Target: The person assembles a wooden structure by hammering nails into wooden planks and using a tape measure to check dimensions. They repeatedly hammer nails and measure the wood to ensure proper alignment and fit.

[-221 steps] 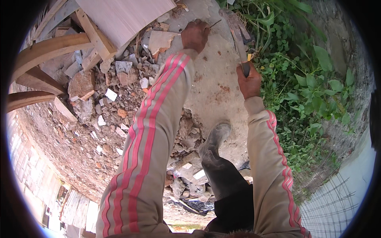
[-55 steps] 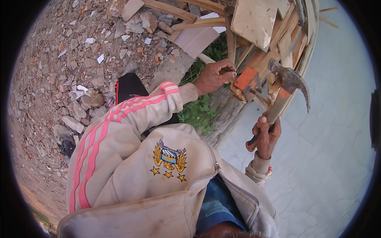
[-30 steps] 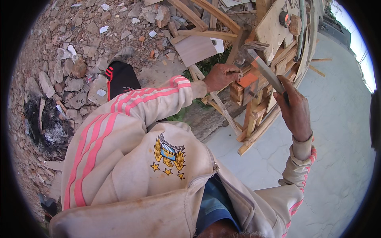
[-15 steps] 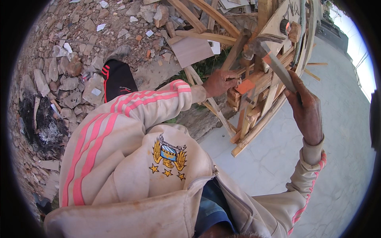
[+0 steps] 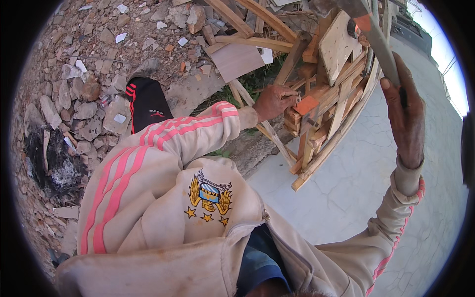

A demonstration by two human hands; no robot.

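My right hand is wrapped round the grey handle of a hammer, raised at the upper right. An orange band marks the handle near the head, which is partly cut off by the top edge. My left hand is closed in a pinch, fingertips right beside a flat orange block. Whatever sits between those fingertips is too small to make out. The block lies on the near end of a wooden frame built of battens. A short metal piece sticks out just below the block.
Loose planks and a brownish flat panel lie beyond my left hand. Broken stone and rubble cover the ground on the left, with a black burnt patch. A grey concrete surface extends on the right.
My right hand has lifted the hammer up and to the right, away from the orange block. The left hand has stayed in nearly the same place beside the block.
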